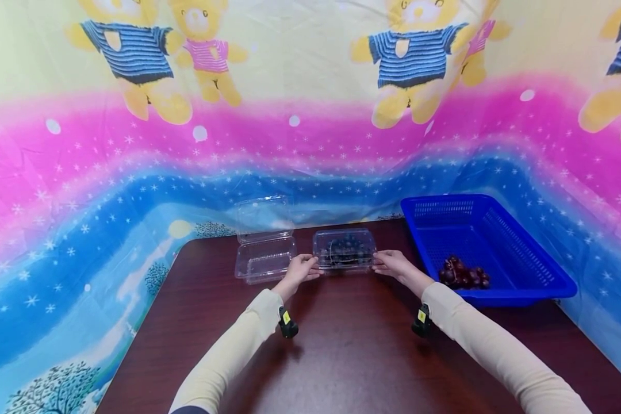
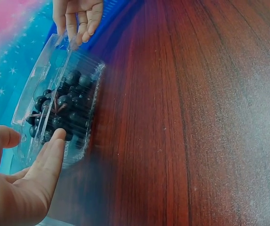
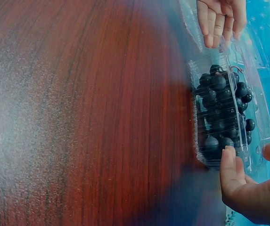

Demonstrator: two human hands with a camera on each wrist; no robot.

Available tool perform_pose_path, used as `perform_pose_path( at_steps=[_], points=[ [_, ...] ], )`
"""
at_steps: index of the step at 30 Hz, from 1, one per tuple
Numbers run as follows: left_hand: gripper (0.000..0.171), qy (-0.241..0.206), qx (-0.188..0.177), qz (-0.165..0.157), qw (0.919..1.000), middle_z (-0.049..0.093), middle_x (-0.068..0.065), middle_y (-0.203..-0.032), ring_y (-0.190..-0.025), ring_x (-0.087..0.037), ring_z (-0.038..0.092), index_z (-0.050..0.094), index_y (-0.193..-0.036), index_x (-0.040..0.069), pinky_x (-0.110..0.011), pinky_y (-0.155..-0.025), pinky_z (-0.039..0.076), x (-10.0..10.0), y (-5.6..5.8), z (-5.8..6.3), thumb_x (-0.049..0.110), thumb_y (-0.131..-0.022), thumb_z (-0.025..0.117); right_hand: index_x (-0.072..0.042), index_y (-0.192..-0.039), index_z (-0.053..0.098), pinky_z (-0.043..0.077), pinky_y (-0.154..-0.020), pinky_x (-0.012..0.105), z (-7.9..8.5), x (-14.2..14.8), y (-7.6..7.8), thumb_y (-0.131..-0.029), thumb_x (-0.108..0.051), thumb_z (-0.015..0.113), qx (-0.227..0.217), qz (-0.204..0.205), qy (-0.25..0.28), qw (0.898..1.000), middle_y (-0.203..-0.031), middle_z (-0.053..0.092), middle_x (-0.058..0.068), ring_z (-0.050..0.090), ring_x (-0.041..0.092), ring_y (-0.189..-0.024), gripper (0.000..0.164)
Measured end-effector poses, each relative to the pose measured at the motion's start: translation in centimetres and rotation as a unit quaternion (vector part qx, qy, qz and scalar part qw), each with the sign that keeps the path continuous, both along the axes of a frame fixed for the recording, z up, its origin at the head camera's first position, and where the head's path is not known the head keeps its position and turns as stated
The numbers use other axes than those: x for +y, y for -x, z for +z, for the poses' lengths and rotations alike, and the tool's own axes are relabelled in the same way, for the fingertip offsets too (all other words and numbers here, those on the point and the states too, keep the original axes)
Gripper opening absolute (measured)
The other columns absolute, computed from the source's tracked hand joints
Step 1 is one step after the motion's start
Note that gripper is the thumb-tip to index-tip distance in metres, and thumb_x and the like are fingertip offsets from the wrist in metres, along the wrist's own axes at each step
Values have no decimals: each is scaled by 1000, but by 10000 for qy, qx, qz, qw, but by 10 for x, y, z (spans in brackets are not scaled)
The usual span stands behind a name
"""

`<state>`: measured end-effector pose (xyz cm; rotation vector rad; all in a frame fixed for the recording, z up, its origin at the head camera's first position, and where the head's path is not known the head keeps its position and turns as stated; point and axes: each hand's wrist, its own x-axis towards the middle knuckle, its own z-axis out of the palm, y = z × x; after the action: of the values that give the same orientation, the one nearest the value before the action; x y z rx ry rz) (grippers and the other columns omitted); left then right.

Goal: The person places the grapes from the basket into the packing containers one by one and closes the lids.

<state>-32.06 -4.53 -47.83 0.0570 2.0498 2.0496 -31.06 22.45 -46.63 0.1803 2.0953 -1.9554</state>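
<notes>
A clear plastic clamshell box [image 1: 344, 237] with its lid down stands near the back of the table, between both hands. Inside it lies a bunch of dark grapes [image 3: 218, 110], with thin stems showing through the plastic in the left wrist view. My left hand [image 1: 301, 271] grips the box's left end, thumb and fingers on either side of the rim. At the opposite end, my right hand [image 1: 395, 266] pinches the rim the same way. Just left of the left hand, a second clamshell box [image 1: 265, 259] sits with its lid raised.
To the right stands a blue plastic basket [image 1: 540, 253] with a bunch of dark red grapes [image 1: 463, 274] in its near left corner. Behind the dark wooden table [image 1: 341, 351] hangs a printed cloth [image 1: 295, 144].
</notes>
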Motion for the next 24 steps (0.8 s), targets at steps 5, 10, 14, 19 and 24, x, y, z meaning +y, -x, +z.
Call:
perform_pose_path(
  at_steps=[5, 10, 14, 19, 24],
  points=[
    [47, -8, -39, -64, 10000, 54, -35, -116, -97, -35, 65, 33, -135, -10, -35, -80, 55, -1, -1, 1, 14, -97, 47, 16, -139, 20, 52, -88, 33, -2, 0, -2, -98, -12, 43, 71, 45, 52, 10000, -134, 35, 39, 65, 18, -88, 55],
    [46, 5, -97, -114, 9999, 53, -36, -118, -97, -33, 65, 33, -135, -10, -33, -80, 55, -1, 0, 0, 13, -98, 46, 16, -139, 21, 51, -90, 36, -5, 1, -3, -98, -10, 43, 161, 44, 78, 9998, -133, 37, 39, 65, 14, -85, 54],
    [46, -44, -158, -118, 9998, 53, -36, -118, -96, -31, 66, 34, -136, -10, -36, -82, 54, -1, 2, -2, 12, -97, 47, 16, -138, 23, 52, -87, 35, -8, 1, -2, -98, -10, 44, 207, -15, 151, 9997, -129, 41, 39, 65, 11, -79, 53],
    [47, -129, -182, -272, 9994, 49, -35, -124, -100, -36, 63, 30, -137, -12, -43, -89, 49, -2, 1, -1, 10, -98, 45, 17, -137, 24, 54, -84, 33, -11, 1, -2, -97, -10, 45, 293, -42, 160, 9994, -122, 50, 36, 66, 9, -77, 52],
    [48, -150, -247, -467, 9985, 46, -35, -127, -108, -42, 56, 26, -137, -14, -48, -94, 45, -3, -2, 4, 7, -98, 43, 17, -136, 28, 53, -86, 36, -13, 2, -2, -97, -10, 47, 304, -115, 142, 9994, -117, 56, 32, 66, 10, -77, 51]
  ],
)
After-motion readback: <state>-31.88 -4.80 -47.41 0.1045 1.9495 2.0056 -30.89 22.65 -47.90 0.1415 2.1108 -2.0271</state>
